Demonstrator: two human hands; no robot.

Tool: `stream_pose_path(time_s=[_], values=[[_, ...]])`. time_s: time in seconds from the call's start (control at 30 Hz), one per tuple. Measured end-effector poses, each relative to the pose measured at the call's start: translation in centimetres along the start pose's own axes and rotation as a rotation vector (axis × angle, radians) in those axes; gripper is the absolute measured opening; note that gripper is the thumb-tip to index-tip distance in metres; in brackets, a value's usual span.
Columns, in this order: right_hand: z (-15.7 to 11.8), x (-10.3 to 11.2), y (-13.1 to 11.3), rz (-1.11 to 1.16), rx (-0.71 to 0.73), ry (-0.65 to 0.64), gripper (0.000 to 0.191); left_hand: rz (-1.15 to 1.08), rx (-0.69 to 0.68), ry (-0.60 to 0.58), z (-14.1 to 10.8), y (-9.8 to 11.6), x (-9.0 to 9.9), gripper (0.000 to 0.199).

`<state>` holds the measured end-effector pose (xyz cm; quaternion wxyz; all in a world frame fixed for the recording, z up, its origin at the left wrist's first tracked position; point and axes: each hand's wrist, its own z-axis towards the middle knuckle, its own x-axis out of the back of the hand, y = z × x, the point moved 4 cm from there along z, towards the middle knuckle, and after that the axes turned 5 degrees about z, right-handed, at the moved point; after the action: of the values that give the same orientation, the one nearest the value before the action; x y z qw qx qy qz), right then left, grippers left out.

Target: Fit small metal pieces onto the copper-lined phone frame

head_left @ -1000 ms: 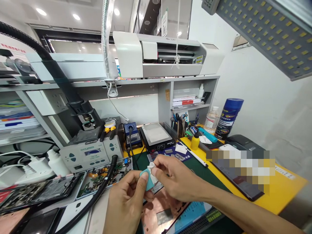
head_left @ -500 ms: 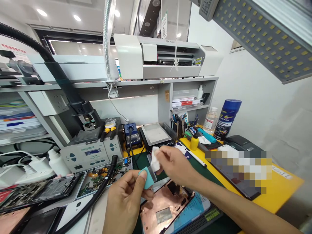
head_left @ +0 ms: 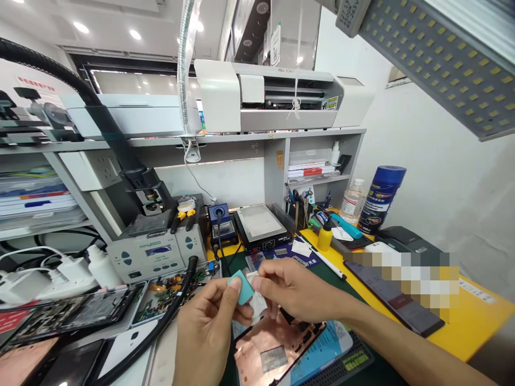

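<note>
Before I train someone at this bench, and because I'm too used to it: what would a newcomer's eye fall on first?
Probably the large LED panel slanting across the upper right. Next, low in the centre, the left hand pinching a turquoise piece and the right hand holding white tissue at its edge. Below them lies a shiny copper-coloured plate.

My left hand [head_left: 211, 321] is bare down to the wrist, its thumb [head_left: 230, 296] ending in a broad, rounded tip. My right hand [head_left: 295, 287] is bare too, with slim fingers [head_left: 279, 268]. Behind that hand, my right forearm [head_left: 394, 346] is uncovered as well, narrow at first and thicker farther back.
</note>
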<state>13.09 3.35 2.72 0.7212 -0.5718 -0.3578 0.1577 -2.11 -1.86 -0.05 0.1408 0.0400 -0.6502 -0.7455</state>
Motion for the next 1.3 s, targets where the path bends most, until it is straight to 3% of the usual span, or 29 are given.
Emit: stream_pose_path(time_s=[0.3, 0.5, 0.77, 1.07, 1.2, 1.3], values=[[0.0, 1.4, -0.2, 0.069, 0.041, -0.013, 0.038, -0.042, 0.018, -0.064, 0.0, -0.3, 0.0, 0.032], [-0.3, 2.0, -0.4, 0.003, 0.088, -0.002, 0.042, -0.013, 0.014, 0.084, 0.1, -0.3, 0.6, 0.033], [0.7, 2.7, 1.2, 0.34, 0.103, -0.196, 0.041, -0.147, 0.031, 0.024, -0.2, 0.2, 0.3, 0.032], [0.9, 1.9, 2.1, 0.619, 0.059, -0.333, 0.024, -0.463, 0.245, -0.255, -0.2, 0.1, -1.1, 0.028], [1.2, 1.1, 2.8, 0.84, -0.054, -0.32, 0.025, -0.38, 0.189, -0.181, 0.1, -0.2, -0.5, 0.031], [1.3, 0.7, 2.9, 0.813, -0.09, -0.29, 0.037, -0.274, 0.136, -0.118, 0.3, -0.2, -0.1, 0.033]])
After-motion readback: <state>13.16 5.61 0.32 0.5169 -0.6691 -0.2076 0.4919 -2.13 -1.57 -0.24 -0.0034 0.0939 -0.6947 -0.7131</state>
